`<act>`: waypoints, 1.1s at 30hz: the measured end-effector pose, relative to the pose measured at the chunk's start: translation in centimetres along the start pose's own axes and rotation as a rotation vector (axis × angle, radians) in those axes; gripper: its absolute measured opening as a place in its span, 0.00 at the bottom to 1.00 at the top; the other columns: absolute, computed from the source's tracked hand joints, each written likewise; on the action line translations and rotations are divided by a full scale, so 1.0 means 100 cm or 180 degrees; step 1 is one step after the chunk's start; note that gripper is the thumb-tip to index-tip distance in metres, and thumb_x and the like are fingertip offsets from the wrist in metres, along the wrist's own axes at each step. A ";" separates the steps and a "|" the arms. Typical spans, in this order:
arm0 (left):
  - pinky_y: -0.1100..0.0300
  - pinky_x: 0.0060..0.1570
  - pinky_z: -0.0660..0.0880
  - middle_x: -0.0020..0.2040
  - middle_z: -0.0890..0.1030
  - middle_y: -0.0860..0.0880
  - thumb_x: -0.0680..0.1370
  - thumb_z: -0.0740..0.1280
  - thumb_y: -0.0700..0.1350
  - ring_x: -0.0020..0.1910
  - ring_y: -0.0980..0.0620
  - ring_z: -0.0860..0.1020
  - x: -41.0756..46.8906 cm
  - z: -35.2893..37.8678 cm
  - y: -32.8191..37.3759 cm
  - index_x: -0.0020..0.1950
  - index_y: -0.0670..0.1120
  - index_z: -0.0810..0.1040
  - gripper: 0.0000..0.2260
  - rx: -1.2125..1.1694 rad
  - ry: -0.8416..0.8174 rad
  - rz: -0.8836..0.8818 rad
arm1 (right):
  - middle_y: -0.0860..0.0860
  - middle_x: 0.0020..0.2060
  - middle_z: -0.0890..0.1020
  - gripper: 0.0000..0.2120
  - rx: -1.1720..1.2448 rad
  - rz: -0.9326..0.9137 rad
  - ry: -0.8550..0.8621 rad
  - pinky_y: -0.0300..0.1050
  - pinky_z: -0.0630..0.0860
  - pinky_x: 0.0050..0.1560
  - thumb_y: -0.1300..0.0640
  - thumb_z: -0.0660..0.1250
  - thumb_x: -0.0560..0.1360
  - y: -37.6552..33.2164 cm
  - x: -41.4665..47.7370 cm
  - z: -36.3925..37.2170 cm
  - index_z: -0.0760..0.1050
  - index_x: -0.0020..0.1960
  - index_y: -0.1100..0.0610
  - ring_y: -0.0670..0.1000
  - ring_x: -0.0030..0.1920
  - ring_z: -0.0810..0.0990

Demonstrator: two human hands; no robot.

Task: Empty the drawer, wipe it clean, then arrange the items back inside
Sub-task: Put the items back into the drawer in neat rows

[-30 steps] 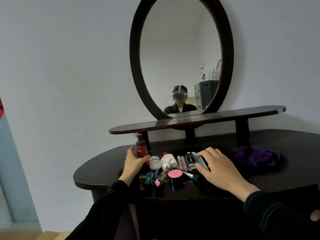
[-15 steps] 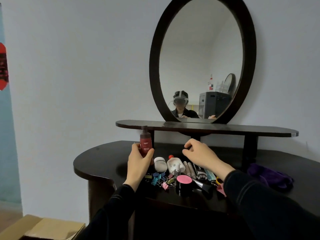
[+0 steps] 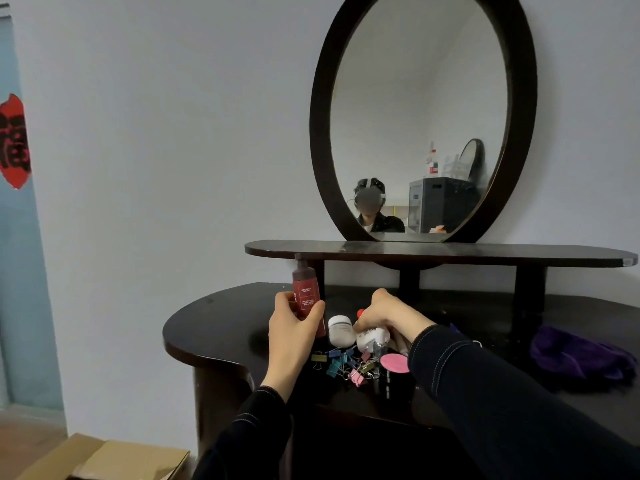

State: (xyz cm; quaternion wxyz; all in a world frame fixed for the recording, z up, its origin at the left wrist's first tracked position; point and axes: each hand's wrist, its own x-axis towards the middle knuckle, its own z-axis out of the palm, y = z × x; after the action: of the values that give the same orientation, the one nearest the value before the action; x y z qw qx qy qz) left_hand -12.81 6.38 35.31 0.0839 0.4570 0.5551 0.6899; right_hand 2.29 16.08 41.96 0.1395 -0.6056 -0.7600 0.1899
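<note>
My left hand point(image 3: 294, 327) grips a dark red bottle point(image 3: 306, 292), upright and lifted a little over the dark dressing table point(image 3: 214, 323). My right hand point(image 3: 388, 311) closes over a white bottle with a red cap point(image 3: 372, 336). A small white jar point(image 3: 340, 330) stands between the two bottles. In front lie several coloured binder clips point(image 3: 346, 363) and a black jar with a pink lid point(image 3: 394, 363). A purple cloth point(image 3: 581, 355) lies at the right. The drawer is hidden from view.
A raised dark shelf point(image 3: 440, 252) crosses the back of the table on posts, with an oval mirror point(image 3: 422, 112) above it. A cardboard box point(image 3: 107, 460) sits on the floor at the lower left. My right sleeve covers other items on the table.
My left hand has lifted the red bottle off the table. My right hand left the items at the right and came down on the white bottle. The view has swung left.
</note>
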 end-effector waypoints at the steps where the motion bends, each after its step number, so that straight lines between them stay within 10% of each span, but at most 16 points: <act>1: 0.67 0.37 0.73 0.43 0.81 0.56 0.72 0.72 0.58 0.40 0.65 0.79 -0.001 0.000 0.000 0.50 0.57 0.73 0.13 0.0020 -0.0002 -0.0002 | 0.59 0.64 0.76 0.44 0.0081 -0.0021 0.0057 0.49 0.79 0.57 0.50 0.80 0.67 0.000 0.000 0.002 0.61 0.73 0.63 0.58 0.60 0.79; 14: 0.60 0.46 0.80 0.50 0.84 0.55 0.77 0.72 0.46 0.50 0.55 0.83 -0.038 -0.019 0.042 0.58 0.52 0.79 0.10 -0.0835 0.0109 0.0247 | 0.49 0.61 0.74 0.29 0.1874 -0.1824 0.1733 0.40 0.72 0.56 0.57 0.77 0.71 0.028 -0.084 -0.026 0.72 0.70 0.52 0.47 0.58 0.75; 23: 0.58 0.54 0.78 0.56 0.82 0.51 0.72 0.72 0.47 0.55 0.51 0.81 -0.206 -0.051 0.042 0.63 0.51 0.74 0.20 -0.0728 -0.1442 -0.0004 | 0.36 0.58 0.78 0.25 0.2168 -0.2043 0.0648 0.32 0.77 0.50 0.55 0.79 0.70 0.137 -0.246 0.072 0.73 0.62 0.39 0.40 0.59 0.78; 33: 0.53 0.54 0.79 0.51 0.82 0.52 0.78 0.70 0.52 0.51 0.51 0.82 -0.295 -0.031 -0.085 0.65 0.51 0.67 0.19 0.1026 -0.2281 -0.1416 | 0.45 0.51 0.79 0.22 0.1823 -0.0250 -0.1029 0.36 0.74 0.41 0.61 0.79 0.67 0.239 -0.224 0.217 0.72 0.53 0.46 0.41 0.47 0.80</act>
State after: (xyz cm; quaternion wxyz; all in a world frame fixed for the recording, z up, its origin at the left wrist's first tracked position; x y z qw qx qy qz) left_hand -1.64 -10.99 12.42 0.3448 0.5439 0.6760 0.3581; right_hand 18.52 -3.65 12.09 0.1889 -0.4740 -0.7109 0.4840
